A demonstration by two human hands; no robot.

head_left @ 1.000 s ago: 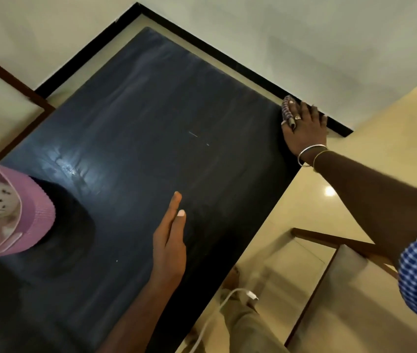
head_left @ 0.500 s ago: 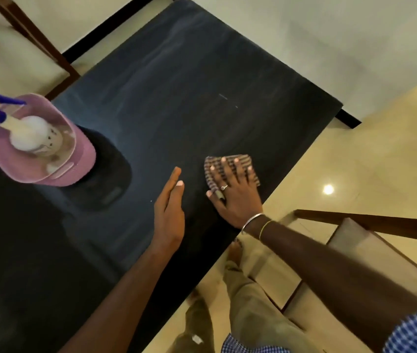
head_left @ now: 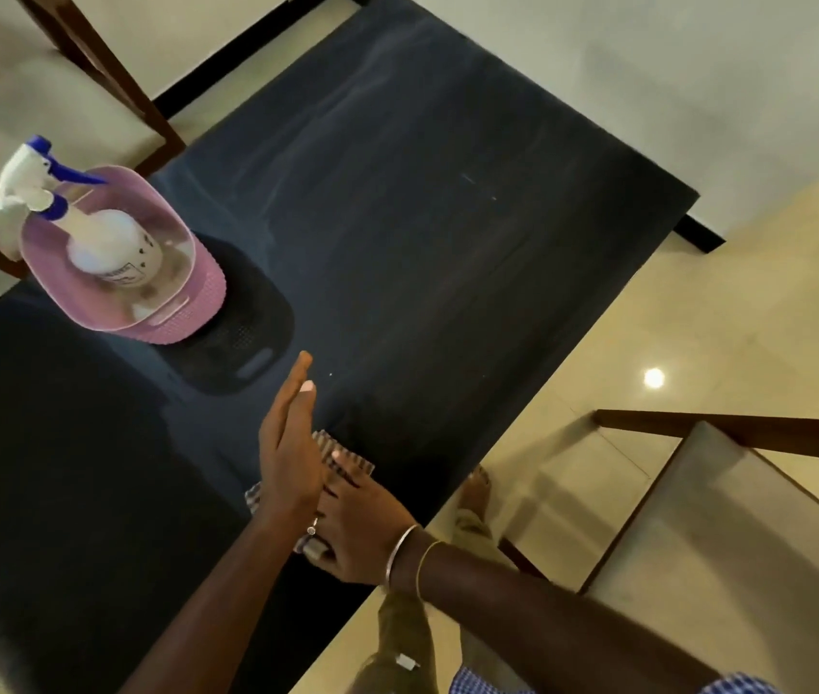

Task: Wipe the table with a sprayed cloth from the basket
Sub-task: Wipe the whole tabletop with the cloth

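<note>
A dark glossy table (head_left: 422, 232) fills the middle of the view. My right hand (head_left: 362, 528) presses flat on a checked cloth (head_left: 347, 458) near the table's front edge. Only the cloth's corners show around the fingers. My left hand (head_left: 290, 443) hovers just above and left of it, fingers straight and together, holding nothing, and hides part of the cloth. A pink basket (head_left: 172, 313) stands at the table's left side with a white spray bottle (head_left: 97, 232) with a blue trigger upright inside it.
Wooden chairs with pale seats stand at the upper left (head_left: 72, 67) and lower right (head_left: 748, 518). My foot (head_left: 472, 493) and trouser leg are on the shiny tiled floor beside the table's near right edge. A white wall lies beyond the far edge.
My right hand has dragged the cloth from the far right corner back across the table to the near edge, beside my left hand. The view has shifted, bringing the basket and bottle fully in.
</note>
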